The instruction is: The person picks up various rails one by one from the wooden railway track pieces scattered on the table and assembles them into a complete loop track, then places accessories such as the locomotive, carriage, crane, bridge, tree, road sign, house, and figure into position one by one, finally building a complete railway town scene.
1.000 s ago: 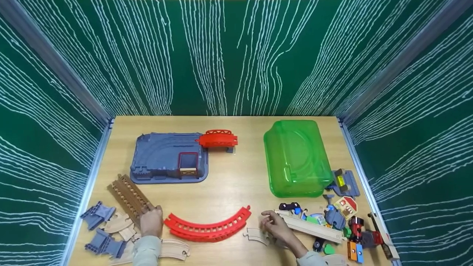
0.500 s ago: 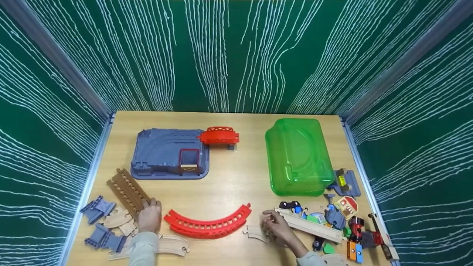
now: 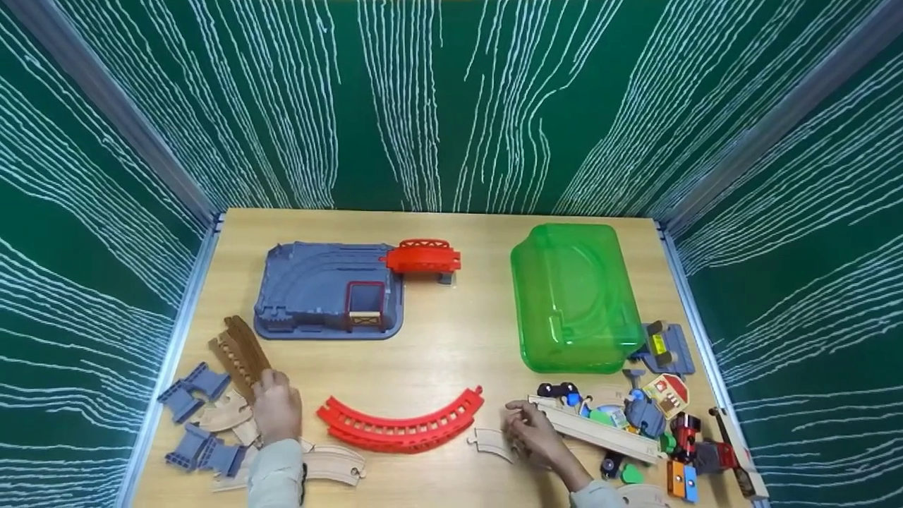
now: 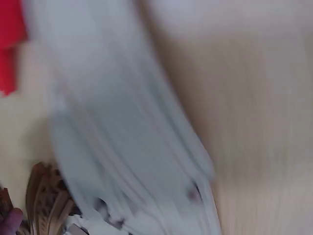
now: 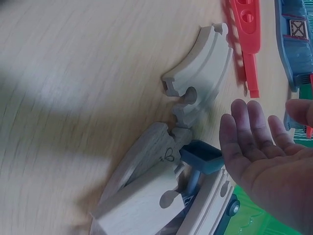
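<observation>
My left hand [image 3: 277, 406] grips the near end of the brown toy train tracks [image 3: 240, 351] at the left of the table. In the left wrist view, a fingertip [image 4: 12, 223] shows beside the brown tracks [image 4: 46, 198], and the sleeve hides most of that hand. My right hand [image 3: 537, 434] hovers with loosely bent fingers and holds nothing. Beside it lie a short curved wooden track [image 3: 492, 443] and a long wooden track [image 3: 600, 429]. In the right wrist view its fingers [image 5: 254, 132] are apart from the wooden track [image 5: 200, 73].
A red curved track [image 3: 402, 427] lies between the hands. Behind stand a grey base [image 3: 317, 289] with a red bridge [image 3: 423, 256] and a green bin [image 3: 575, 296]. Grey supports [image 3: 194, 388] and wooden tracks [image 3: 331, 463] lie left; toy vehicles [image 3: 684, 434] crowd the right.
The brown tracks, flat side by side before, now look tipped and narrower under my left hand, which has shifted slightly left and away from me. My right hand stays put.
</observation>
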